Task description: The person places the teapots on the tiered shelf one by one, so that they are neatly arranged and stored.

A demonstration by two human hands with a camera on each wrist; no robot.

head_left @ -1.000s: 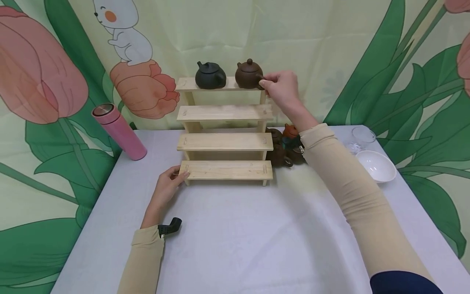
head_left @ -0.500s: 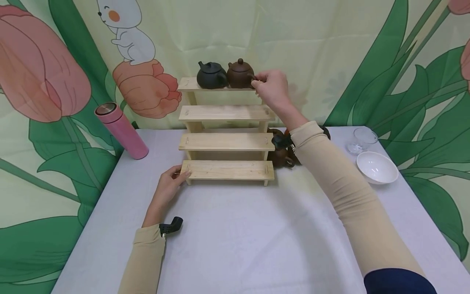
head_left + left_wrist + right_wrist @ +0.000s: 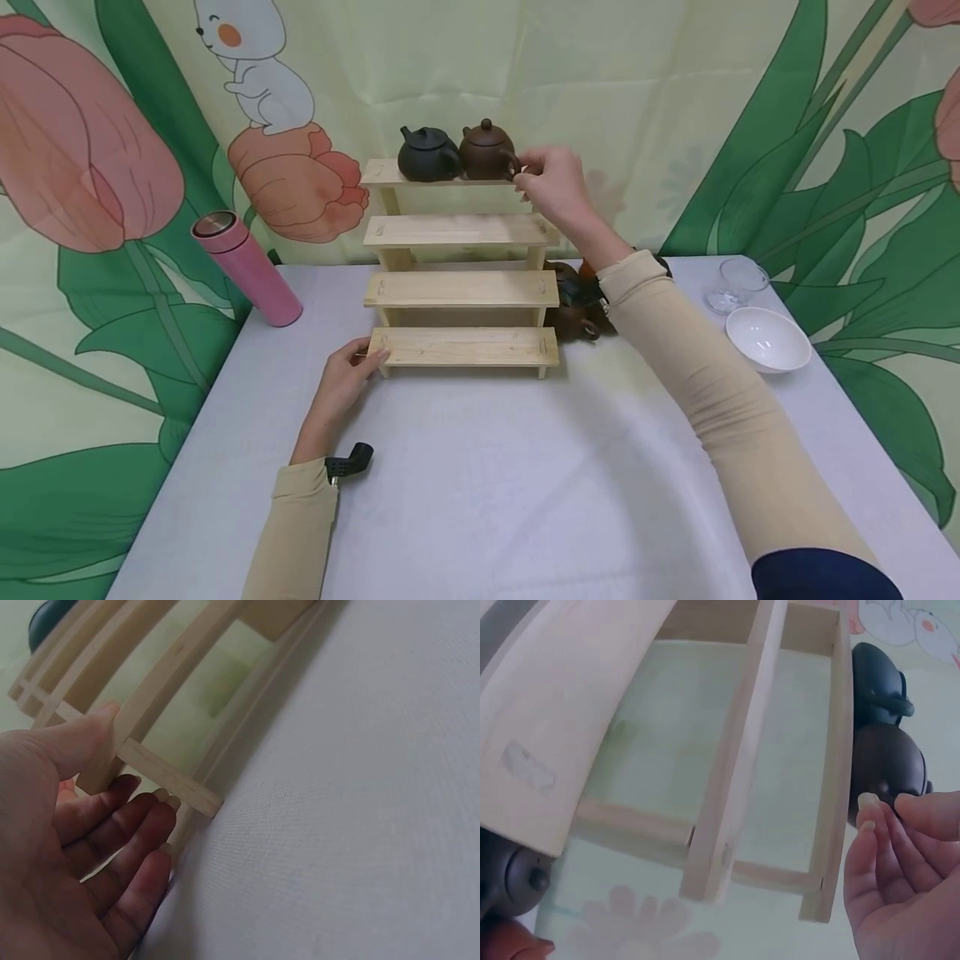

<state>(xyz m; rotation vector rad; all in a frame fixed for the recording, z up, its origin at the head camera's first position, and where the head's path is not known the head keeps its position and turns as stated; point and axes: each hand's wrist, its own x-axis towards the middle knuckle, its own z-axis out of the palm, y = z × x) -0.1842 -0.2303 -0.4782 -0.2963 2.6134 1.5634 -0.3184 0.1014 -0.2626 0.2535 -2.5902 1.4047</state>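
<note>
against tipping, our left hand [image 3: 339, 390] rightly clamps the stepped pale-wood rack [image 3: 461, 289] at front left corner; whether our right hand [image 3: 558, 183] pinches the round brown clay teapot [image 3: 483, 154], we cannot tell.

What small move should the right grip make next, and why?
Probably ease the right grip clear of the handle of the brown teapot: it sits upright on the top shelf, close beside the black teapot, so it looks placed. Go gently, since I can't tell whether the grip is pinching the handle. The left grip holds the bottom shelf.
</note>
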